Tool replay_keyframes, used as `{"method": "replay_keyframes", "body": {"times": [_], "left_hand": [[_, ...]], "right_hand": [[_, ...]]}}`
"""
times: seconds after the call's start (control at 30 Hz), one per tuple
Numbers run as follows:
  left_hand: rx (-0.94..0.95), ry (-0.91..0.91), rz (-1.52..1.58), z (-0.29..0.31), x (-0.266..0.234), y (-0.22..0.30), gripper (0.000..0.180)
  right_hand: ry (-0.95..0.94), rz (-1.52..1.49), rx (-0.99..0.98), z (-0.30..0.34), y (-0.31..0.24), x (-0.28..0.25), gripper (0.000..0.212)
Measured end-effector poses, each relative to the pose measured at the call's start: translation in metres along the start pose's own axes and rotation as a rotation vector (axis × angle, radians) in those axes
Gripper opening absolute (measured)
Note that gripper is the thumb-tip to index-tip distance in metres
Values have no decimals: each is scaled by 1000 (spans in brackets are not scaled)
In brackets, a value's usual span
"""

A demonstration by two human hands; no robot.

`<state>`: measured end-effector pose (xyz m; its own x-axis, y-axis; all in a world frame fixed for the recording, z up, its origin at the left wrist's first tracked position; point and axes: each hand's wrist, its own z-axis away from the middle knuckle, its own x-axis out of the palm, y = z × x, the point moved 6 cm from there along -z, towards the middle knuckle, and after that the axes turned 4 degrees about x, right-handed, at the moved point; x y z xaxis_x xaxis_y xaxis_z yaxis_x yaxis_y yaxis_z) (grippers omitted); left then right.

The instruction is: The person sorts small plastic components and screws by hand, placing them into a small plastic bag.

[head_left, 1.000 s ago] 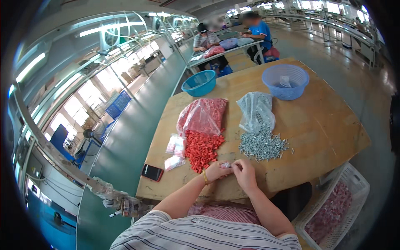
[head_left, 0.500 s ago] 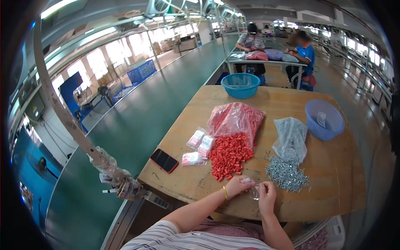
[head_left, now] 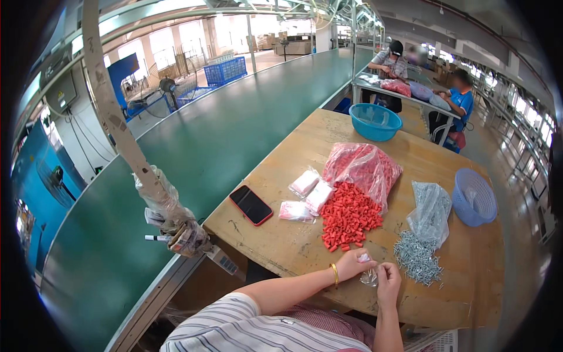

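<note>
Near the front edge of the wooden table (head_left: 305,158), my two hands meet over a small clear plastic bag (head_left: 369,278). My left hand (head_left: 352,265), with a yellow band at its wrist, is closed on the bag, and a bit of white shows between its fingers. The fingers of my right hand (head_left: 387,281) pinch the bag's other side. Just beyond my left hand lies a heap of red plastic wall plugs (head_left: 349,214), spilling from a large clear bag (head_left: 366,167). To the right, a pile of silver screws (head_left: 415,258) spreads from another clear bag (head_left: 431,214).
A phone (head_left: 251,205) and several small packets (head_left: 297,211) lie left of the red heap. A teal basin (head_left: 375,129) stands at the back, a lilac basket (head_left: 474,199) at the right. Along the left runs a green conveyor belt (head_left: 193,158). Two people sit at a farther table.
The view has swung to the left, so the table appears farther right. My hands stay together on the small bag, with little change in their grip.
</note>
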<state>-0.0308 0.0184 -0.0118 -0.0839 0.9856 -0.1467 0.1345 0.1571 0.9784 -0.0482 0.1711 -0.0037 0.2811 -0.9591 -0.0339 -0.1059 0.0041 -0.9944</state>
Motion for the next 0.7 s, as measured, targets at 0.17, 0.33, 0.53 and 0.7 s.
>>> {"method": "replay_keyframes", "body": {"times": [0.17,0.33,0.53,0.7], "left_hand": [[-38,-78,99,2,-7,16,16],[-7,-147,137,0,-8,12,15],[9,-80,77,-1,-15,17,19],[-60,-116,178,7,-5,14,19]], "right_hand": [[11,22,-13,3,-8,1,9],[-16,47,-30,-3,-3,6,8],[-68,46,37,-5,-1,6,10],[-93,-21,46,-10,10,-3,6]]}}
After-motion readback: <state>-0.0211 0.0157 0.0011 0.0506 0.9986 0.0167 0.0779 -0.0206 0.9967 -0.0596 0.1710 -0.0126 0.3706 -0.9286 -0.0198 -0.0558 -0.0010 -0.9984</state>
